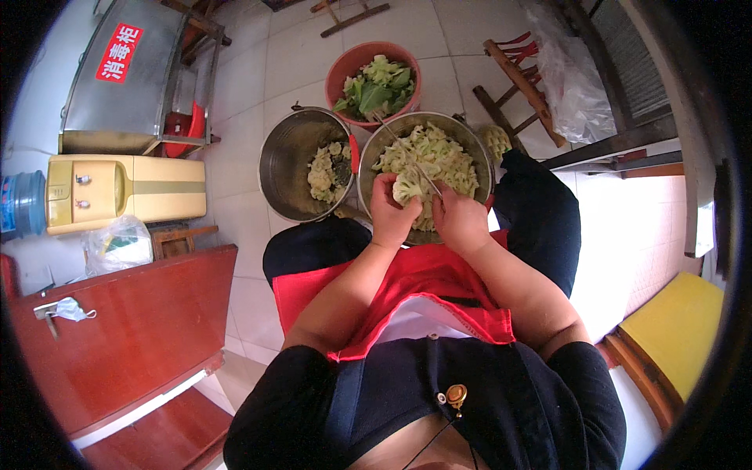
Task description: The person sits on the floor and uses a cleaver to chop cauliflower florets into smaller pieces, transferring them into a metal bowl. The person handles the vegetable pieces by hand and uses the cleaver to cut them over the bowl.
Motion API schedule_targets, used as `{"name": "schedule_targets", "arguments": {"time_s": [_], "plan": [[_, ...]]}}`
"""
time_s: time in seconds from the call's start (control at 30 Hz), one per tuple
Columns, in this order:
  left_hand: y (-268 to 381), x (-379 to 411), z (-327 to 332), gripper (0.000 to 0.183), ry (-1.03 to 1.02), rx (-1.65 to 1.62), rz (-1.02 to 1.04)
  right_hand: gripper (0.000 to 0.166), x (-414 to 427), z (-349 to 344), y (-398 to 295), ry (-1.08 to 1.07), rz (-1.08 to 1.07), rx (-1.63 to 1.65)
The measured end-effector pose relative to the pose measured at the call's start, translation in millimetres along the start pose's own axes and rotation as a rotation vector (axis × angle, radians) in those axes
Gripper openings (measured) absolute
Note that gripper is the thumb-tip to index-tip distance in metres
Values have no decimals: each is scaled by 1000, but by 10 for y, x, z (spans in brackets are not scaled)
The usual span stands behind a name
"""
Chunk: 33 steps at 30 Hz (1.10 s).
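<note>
My left hand [392, 212] grips a cauliflower floret [406, 189], its cut side with the pale stem facing up. In my right hand [462, 218] is the handle of a knife [414, 161], whose long thin blade points away from me, just right of the floret. Both hands are over the near part of a metal bucket [491, 194] heaped with cut cauliflower pieces [452, 161]. To its left stands a second metal bucket [276, 167], with larger cauliflower chunks [322, 176] at its right side. A red sleeve [354, 154] wraps that bucket's handle.
Beyond the buckets, a pink plastic basin [332, 76] holds cauliflower leaves [382, 88]. A wooden folding stool [523, 94] and a clear plastic bag [578, 94] are at right. On the left are a water dispenser [164, 187], a steel cabinet [141, 100] and a red door [141, 317].
</note>
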<state>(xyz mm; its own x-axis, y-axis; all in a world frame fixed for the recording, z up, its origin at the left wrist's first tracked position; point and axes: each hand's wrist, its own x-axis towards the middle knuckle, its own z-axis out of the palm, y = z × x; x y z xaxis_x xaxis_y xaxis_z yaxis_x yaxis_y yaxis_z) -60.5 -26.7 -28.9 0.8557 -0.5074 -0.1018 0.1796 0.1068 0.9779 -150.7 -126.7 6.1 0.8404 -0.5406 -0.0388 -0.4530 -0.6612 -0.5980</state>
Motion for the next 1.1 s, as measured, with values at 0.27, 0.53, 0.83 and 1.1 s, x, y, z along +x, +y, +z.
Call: {"name": "schedule_targets", "arguments": {"time_s": [0.27,0.53,0.83,1.1], "plan": [[103,360,-362,32,140,-430,-128,24,-53,-218,7,-48,-139,19],[202,428,-461,30,262,-275,-137,25,-139,-282,-3,-131,-229,-30],[175,307,-300,29,160,68,-88,27,-136,-203,5,-80,-200,-69],[158,80,-66,41,-61,8,-95,24,-23,-158,-43,-69,1,-48]]}}
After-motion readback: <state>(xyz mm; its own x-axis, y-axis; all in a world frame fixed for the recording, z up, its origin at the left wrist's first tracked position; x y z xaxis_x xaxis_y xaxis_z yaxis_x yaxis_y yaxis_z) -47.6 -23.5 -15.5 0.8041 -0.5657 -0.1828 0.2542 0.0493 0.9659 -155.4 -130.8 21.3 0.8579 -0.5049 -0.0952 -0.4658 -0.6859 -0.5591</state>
